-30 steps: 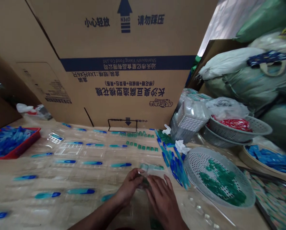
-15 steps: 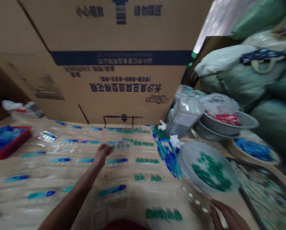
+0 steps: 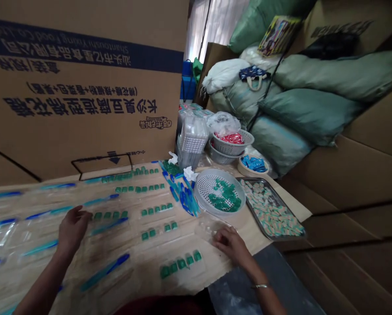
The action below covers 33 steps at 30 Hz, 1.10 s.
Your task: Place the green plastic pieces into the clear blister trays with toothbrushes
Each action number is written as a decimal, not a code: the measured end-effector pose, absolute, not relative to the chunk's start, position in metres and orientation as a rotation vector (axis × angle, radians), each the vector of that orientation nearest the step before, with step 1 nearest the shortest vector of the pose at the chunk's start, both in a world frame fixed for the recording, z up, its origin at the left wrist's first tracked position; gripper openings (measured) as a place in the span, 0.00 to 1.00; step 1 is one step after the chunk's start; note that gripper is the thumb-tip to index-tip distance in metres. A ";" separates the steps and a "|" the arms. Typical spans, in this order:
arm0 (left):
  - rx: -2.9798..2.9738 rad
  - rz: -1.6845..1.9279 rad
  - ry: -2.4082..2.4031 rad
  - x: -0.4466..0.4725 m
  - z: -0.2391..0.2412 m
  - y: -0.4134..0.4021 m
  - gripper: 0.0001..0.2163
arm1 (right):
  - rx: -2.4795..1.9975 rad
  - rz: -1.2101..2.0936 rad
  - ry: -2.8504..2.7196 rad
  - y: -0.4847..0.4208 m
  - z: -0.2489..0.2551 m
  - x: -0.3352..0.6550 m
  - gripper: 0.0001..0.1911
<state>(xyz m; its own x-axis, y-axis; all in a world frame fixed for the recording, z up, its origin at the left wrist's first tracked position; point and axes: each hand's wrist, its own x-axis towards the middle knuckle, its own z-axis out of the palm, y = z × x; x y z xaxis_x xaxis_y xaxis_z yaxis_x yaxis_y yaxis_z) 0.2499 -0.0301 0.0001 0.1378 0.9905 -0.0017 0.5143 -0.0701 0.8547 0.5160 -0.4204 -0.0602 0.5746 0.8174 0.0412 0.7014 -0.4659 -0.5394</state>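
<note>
My left hand (image 3: 73,229) is over the left part of the table, its fingers bent close together beside a row of green gummy-like pieces (image 3: 107,215) in a clear plastic tray. Whatever lies between its fingertips is hidden. My right hand (image 3: 230,243), with a bracelet on the wrist, pinches the edge of another clear tray (image 3: 206,226), partly blurred. More rows of green pieces (image 3: 181,263) sit in clear trays between my hands. Blue-and-teal plastic sticks (image 3: 105,272) lie in many trays. A white colander (image 3: 205,188) holds loose green pieces (image 3: 227,197).
A large cardboard box (image 3: 100,100) stands behind the trays. Loose blue sticks (image 3: 185,197) lie beside the colander. A metal tray (image 3: 258,216) of pale green pieces, a bowl of blue packets (image 3: 254,163), stacked clear containers (image 3: 193,138) and stuffed sacks (image 3: 281,135) are on the right.
The view has swung right, showing more sacks and the metal tray. My right hand has come further into view at the clear tray. My left hand is still by the green pieces.
</note>
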 end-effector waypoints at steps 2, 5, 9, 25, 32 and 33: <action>2.183 0.912 1.480 0.253 -0.004 -0.036 0.17 | -2.211 0.350 -1.205 -0.425 -0.064 0.519 0.11; 2.635 0.892 1.160 0.270 -0.018 -0.068 0.19 | -2.118 0.388 -1.198 -0.431 -0.067 0.521 0.13; 2.735 0.436 0.231 0.312 -0.041 -0.156 0.19 | -2.070 0.402 -1.237 -0.431 -0.064 0.520 0.15; 2.581 -0.424 -0.358 0.374 -0.045 -0.241 0.34 | -2.148 0.431 -1.438 -0.431 -0.043 0.526 0.02; 2.604 -0.482 -0.303 0.377 -0.040 -0.245 0.34 | -2.103 0.568 -1.382 -0.432 -0.043 0.531 0.06; 2.599 -0.479 -0.302 0.377 -0.040 -0.245 0.34 | -2.076 0.580 -1.340 -0.433 -0.046 0.532 0.08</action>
